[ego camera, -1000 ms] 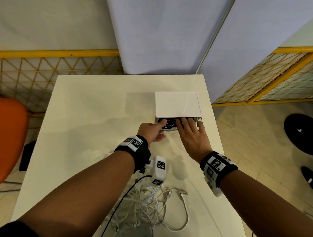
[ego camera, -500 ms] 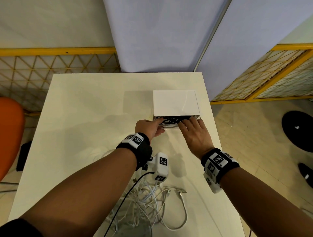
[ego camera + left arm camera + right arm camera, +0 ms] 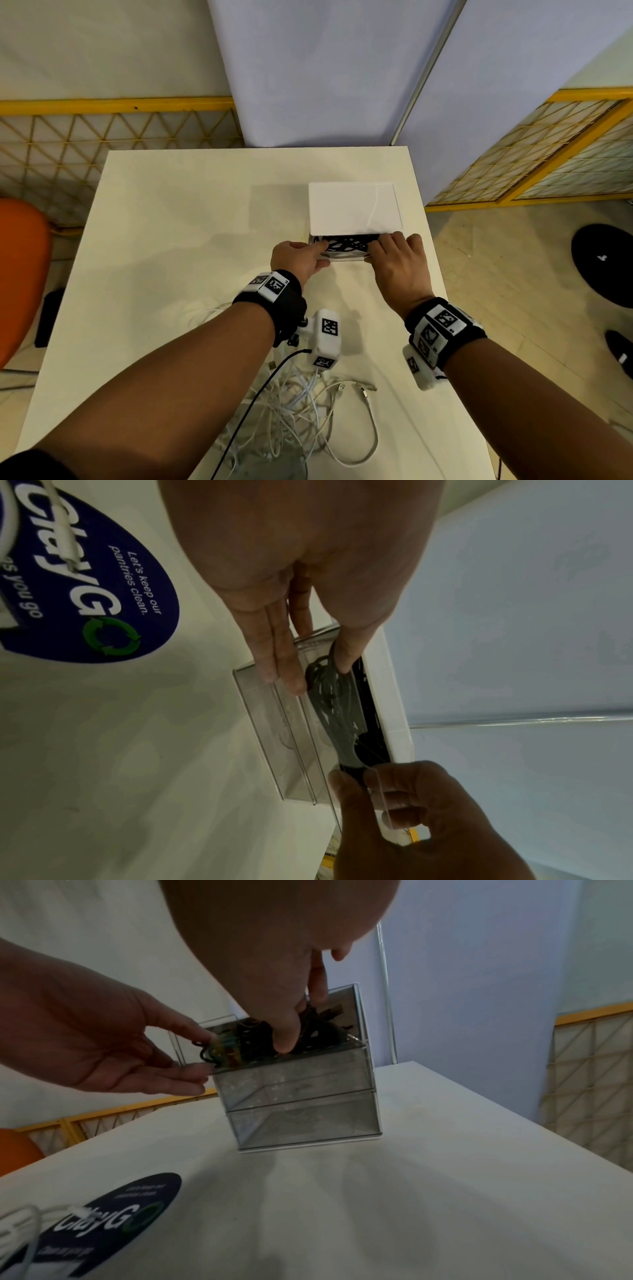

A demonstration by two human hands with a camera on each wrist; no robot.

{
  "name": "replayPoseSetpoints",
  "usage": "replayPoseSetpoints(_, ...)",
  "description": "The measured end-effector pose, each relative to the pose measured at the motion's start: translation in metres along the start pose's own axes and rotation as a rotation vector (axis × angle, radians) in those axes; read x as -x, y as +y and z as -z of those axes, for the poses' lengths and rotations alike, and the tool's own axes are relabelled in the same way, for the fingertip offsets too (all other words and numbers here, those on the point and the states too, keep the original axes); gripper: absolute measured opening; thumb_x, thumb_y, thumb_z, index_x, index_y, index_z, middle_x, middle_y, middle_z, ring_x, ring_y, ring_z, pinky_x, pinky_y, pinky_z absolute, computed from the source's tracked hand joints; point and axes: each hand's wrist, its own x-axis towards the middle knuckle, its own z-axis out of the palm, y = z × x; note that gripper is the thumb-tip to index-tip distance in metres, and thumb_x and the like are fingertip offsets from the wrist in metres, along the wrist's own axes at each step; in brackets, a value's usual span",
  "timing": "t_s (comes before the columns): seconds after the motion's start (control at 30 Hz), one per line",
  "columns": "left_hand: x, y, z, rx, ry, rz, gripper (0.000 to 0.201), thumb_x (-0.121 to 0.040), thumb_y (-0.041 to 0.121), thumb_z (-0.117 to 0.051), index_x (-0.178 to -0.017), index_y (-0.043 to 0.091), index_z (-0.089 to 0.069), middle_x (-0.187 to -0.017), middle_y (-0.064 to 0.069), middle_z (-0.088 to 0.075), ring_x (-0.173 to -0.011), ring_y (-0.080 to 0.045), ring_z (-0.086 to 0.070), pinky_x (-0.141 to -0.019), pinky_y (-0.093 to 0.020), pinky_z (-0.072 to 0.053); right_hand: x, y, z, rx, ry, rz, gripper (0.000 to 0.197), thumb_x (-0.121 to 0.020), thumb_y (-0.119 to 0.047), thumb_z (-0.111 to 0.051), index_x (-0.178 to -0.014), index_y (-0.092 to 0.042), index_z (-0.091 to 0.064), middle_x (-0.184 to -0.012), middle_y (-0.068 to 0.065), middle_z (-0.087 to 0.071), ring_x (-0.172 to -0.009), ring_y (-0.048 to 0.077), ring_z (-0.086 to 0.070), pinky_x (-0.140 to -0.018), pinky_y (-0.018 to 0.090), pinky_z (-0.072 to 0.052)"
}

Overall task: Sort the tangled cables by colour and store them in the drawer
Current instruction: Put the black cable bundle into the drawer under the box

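A small drawer unit [image 3: 354, 207] with a white top stands at the table's far right. Its smoked top drawer [image 3: 346, 257] sticks out a little and holds coiled black cables [image 3: 346, 244]. My left hand [image 3: 323, 255] pinches the drawer's left front corner, thumb inside on the black cables [image 3: 329, 696] and fingers [image 3: 284, 669] outside. My right hand [image 3: 385, 245] grips the right end, fingers curled over the front wall into the black cables [image 3: 322, 1026]. A tangle of white cables [image 3: 298, 421] lies near the table's front edge under my forearms.
Two lower drawers [image 3: 301, 1096] are closed. A round blue sticker [image 3: 113, 1218] lies on the table [image 3: 171, 240] beside a white cable [image 3: 20, 1226]. An orange chair [image 3: 20, 274] stands at the left. Yellow lattice fencing and grey panels stand behind.
My right hand went from lying flat over the black cables to gripping the drawer's right end. The top drawer has slid slightly inward. My left hand stays at the left corner.
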Motion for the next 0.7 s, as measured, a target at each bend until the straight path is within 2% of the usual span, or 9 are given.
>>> replayPoseSetpoints(0.1, 0.0, -0.002, 0.002, -0.008, -0.011, 0.005, 0.023, -0.082, 0.013, -0.083, -0.083, 0.002, -0.063, -0.082, -0.017, -0.073, -0.061, -0.023, -0.072, -0.072, -0.031, -0.063, 0.004, -0.002, 0.001, 0.001, 0.003, 0.005, 0.014, -0.081, -0.002, -0.069, -0.083, -0.01, -0.057, -0.08, 0.007, -0.053, -0.074, 0.031, -0.05, -0.069, 0.04, -0.033)
replayPoseSetpoints(0.2, 0.001, -0.005, 0.001, 0.001, -0.003, 0.008, 0.022, -0.081, 0.014, -0.083, -0.086, 0.002, -0.065, -0.087, -0.019, -0.075, -0.061, -0.022, -0.072, -0.074, -0.032, -0.063, 0.005, -0.001, 0.002, -0.003, 0.019, 0.002, 0.014, -0.082, -0.002, -0.068, -0.081, -0.011, -0.057, -0.078, 0.007, -0.052, -0.074, 0.031, -0.05, -0.068, 0.04, -0.031)
replayPoseSetpoints(0.27, 0.0, -0.005, 0.0, 0.021, 0.011, 0.009, 0.028, -0.08, 0.014, -0.084, -0.091, 0.002, -0.062, -0.089, -0.02, -0.075, -0.066, -0.026, -0.074, -0.077, -0.035, -0.063, 0.003, 0.001, 0.003, -0.005, 0.032, -0.003, 0.012, -0.083, -0.004, -0.068, -0.082, -0.011, -0.057, -0.078, 0.007, -0.053, -0.074, 0.031, -0.05, -0.068, 0.04, -0.031)
replayPoseSetpoints(0.37, -0.002, -0.002, -0.003, 0.052, 0.046, -0.01, 0.036, -0.079, 0.014, -0.085, -0.09, 0.008, -0.051, -0.085, -0.019, -0.073, -0.07, -0.031, -0.075, -0.079, -0.04, -0.063, -0.003, 0.003, 0.002, -0.01, 0.034, -0.009, 0.011, -0.085, -0.008, -0.068, -0.082, -0.011, -0.058, -0.078, 0.007, -0.054, -0.072, 0.03, -0.049, -0.069, 0.04, -0.032)
replayPoseSetpoints(0.43, -0.001, 0.0, -0.005, 0.069, 0.057, -0.028, 0.038, -0.08, 0.013, -0.084, -0.089, 0.009, -0.047, -0.081, -0.017, -0.072, -0.071, -0.031, -0.075, -0.079, -0.039, -0.062, -0.006, 0.003, 0.0, -0.009, 0.03, -0.014, 0.011, -0.085, -0.009, -0.069, -0.083, -0.01, -0.058, -0.078, 0.007, -0.054, -0.071, 0.029, -0.048, -0.068, 0.04, -0.033)
replayPoseSetpoints(0.53, 0.0, 0.002, -0.006, 0.056, 0.076, -0.048, 0.035, -0.08, 0.012, -0.082, -0.09, 0.009, -0.048, -0.086, -0.014, -0.071, -0.07, -0.027, -0.075, -0.075, -0.035, -0.062, -0.009, 0.002, -0.001, -0.018, 0.03, -0.034, 0.014, -0.085, -0.009, -0.07, -0.087, -0.009, -0.057, -0.08, 0.007, -0.053, -0.071, 0.029, -0.047, -0.068, 0.04, -0.034)
replayPoseSetpoints(0.6, 0.0, 0.004, -0.005, 0.041, 0.079, -0.057, 0.035, -0.08, 0.012, -0.083, -0.09, 0.01, -0.049, -0.091, -0.014, -0.07, -0.069, -0.026, -0.075, -0.072, -0.033, -0.062, -0.011, 0.002, 0.0, -0.021, 0.016, -0.066, 0.018, -0.084, -0.013, -0.073, -0.091, -0.009, -0.057, -0.084, 0.008, -0.053, -0.073, 0.029, -0.047, -0.068, 0.04, -0.036)
replayPoseSetpoints(0.7, 0.002, 0.006, -0.001, -0.032, 0.059, -0.092, 0.037, -0.079, 0.013, -0.084, -0.093, 0.012, -0.05, -0.094, -0.011, -0.067, -0.073, -0.027, -0.075, -0.076, -0.042, -0.063, -0.013, 0.003, 0.004, -0.017, -0.019, -0.125, 0.03, -0.08, -0.026, -0.078, -0.093, -0.008, -0.057, -0.085, 0.008, -0.055, -0.075, 0.03, -0.049, -0.068, 0.041, -0.038)
